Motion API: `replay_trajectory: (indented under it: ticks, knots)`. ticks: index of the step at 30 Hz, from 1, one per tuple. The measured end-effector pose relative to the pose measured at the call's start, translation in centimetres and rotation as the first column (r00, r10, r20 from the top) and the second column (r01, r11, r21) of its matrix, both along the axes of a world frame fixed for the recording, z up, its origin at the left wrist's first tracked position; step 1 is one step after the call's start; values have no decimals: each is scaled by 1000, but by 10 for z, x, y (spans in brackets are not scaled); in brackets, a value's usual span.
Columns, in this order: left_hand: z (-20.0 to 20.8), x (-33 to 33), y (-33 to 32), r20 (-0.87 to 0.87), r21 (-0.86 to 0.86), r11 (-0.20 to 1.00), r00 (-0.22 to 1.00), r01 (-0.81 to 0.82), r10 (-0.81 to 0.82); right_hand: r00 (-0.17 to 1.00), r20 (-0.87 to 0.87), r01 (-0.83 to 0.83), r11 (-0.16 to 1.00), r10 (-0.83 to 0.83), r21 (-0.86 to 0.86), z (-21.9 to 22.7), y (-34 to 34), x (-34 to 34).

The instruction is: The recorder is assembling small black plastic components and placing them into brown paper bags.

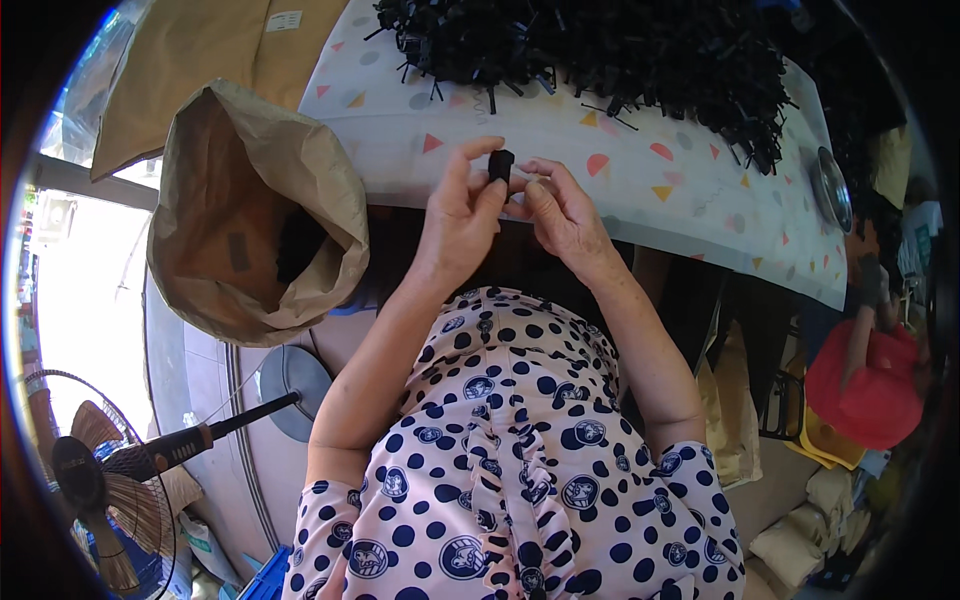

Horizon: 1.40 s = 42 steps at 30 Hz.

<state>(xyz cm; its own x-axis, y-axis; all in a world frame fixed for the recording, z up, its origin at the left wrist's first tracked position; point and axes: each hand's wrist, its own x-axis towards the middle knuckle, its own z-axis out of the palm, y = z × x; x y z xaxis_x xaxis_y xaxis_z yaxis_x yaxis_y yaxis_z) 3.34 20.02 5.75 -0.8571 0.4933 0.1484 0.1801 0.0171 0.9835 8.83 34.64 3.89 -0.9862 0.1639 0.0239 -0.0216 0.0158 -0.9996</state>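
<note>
Over the table's near edge, my left hand pinches a small, dark, block-like black piece upright between thumb and fingers. Close beside it, my right hand has its thumb pressed to its bent fingers, with the fingertips pointing at the black piece. Whatever lies between those right fingertips is too small to make out. Beyond both hands, a big heap of thin black pieces with stick-like ends covers the far part of the table, which has a pale cloth with coloured shapes.
A tall open brown paper sack stands left of my hands, with something black inside. A round metal dish sits at the table's right edge. At lower left is a standing fan. A person in red is at far right.
</note>
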Motion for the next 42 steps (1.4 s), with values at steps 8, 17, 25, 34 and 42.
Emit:
replay_trajectory:
  ticks: [8,17,25,34,42]
  knots:
    - [-3,-5,-23,476,522,853,823,20,-311,991,-124,-71,983,50,-170,17,-5,-4]
    - [-3,-8,-28,543,630,773,752,-70,-374,999,-35,-47,960,39,-278,11,-2,2]
    - [-1,0,-21,526,568,820,735,72,-429,986,-20,-159,895,166,-416,13,8,-8]
    - [11,6,-15,288,55,955,911,292,-295,977,69,-168,924,203,-343,7,17,5]
    - [7,17,-1,58,-131,974,982,185,-178,996,21,-82,993,84,-89,10,6,17]
